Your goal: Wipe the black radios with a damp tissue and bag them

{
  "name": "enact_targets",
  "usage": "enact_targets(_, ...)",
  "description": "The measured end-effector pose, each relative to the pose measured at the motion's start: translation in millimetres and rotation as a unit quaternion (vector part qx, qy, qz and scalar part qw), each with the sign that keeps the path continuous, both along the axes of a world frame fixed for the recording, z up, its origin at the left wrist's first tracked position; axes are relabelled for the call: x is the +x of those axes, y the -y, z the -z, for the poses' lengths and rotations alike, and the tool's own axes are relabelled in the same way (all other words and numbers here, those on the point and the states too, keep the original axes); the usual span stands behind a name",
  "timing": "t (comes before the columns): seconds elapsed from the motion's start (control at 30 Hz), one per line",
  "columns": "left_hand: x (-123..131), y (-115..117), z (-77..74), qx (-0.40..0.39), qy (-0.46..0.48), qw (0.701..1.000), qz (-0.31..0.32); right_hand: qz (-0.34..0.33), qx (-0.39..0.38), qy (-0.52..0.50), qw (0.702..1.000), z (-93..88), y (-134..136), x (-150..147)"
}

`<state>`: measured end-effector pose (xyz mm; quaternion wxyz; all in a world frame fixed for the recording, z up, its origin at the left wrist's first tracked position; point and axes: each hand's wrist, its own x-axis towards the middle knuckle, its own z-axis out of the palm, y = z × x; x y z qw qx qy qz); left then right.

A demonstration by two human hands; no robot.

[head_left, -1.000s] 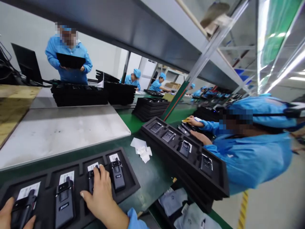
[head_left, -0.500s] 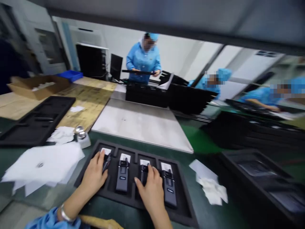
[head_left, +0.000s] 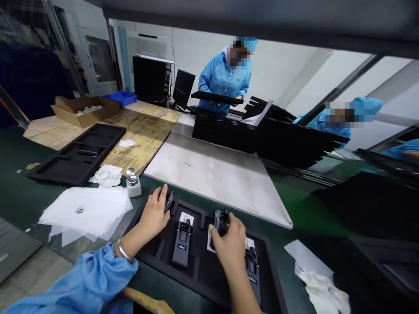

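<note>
A black foam tray [head_left: 209, 296] lies in front of me, with compartments for black handheld devices. My left hand [head_left: 154, 214] is closed around a handheld device [head_left: 169, 200] above the tray's left end; most of that device is hidden behind my fingers. With thumb and fingers on its sides, my right hand [head_left: 231, 244] grips another handheld device [head_left: 221, 221] over the third compartment. A white label card [head_left: 210, 240] shows below it. Two more devices rest in the tray: one in the second compartment [head_left: 181, 245], the other at the right [head_left: 252, 267], partly covered by my right hand.
White sheets [head_left: 83, 211], crumpled cloths [head_left: 106, 175] and a pump bottle [head_left: 133, 184] are on the left. Another foam tray [head_left: 78, 155] lies behind them. A white board [head_left: 216, 174] spans the middle. Cloths [head_left: 322, 288] lie right. A co-worker [head_left: 225, 78] holds a dark tray opposite.
Both hands have raised their devices out of the compartments, toward the tray's far edge. My view has turned left. The co-worker opposite still holds the dark tray.
</note>
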<state>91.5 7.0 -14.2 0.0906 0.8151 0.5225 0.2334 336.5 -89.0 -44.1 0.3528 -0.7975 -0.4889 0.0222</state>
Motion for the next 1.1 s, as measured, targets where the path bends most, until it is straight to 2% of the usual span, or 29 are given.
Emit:
enact_targets(0.1, 13, 3, -1.0, -0.009, -0.063, 0.998, 0.0, -0.007, -0.038, 0.026, 0.999, 0.1, 0, 0)
enact_targets(0.23, 27, 35, -5.5, 0.009, -0.088, 0.996, 0.02, 0.072, -0.05, 0.079, 0.993, -1.2, 45, 23)
enact_targets(0.33, 51, 60, -4.7, -0.057, -0.139, 0.987, 0.051, 0.119, -0.103, 0.083, 0.984, 5.5, 80, 39)
enact_targets(0.47, 79, 70, 1.8, -0.113, -0.195, 0.972, 0.059, 0.113, -0.157, 0.071, 0.979, 21.4, 98, 40)
enact_targets(0.6, 79, 62, 0.0, -0.114, -0.168, 0.977, 0.065, 0.099, -0.141, 0.045, 0.984, 22.9, 100, 42)
enact_targets(0.73, 76, 43, -12.3, -0.051, -0.095, 0.994, 0.03, 0.085, -0.044, 0.019, 0.995, 5.3, 94, 59)
enact_targets(0.83, 87, 27, -16.1, -0.025, -0.097, 0.995, 0.016, 0.092, -0.011, 0.029, 0.995, -5.0, 74, 71)
enact_targets(0.97, 98, 15, -7.0, -0.044, -0.134, 0.99, 0.023, 0.085, -0.05, 0.04, 0.994, 5.5, 46, 80)
enact_targets(1.1, 88, 16, 0.2, -0.027, -0.083, 0.995, 0.038, 0.082, -0.014, 0.04, 0.996, 17.1, 47, 83)
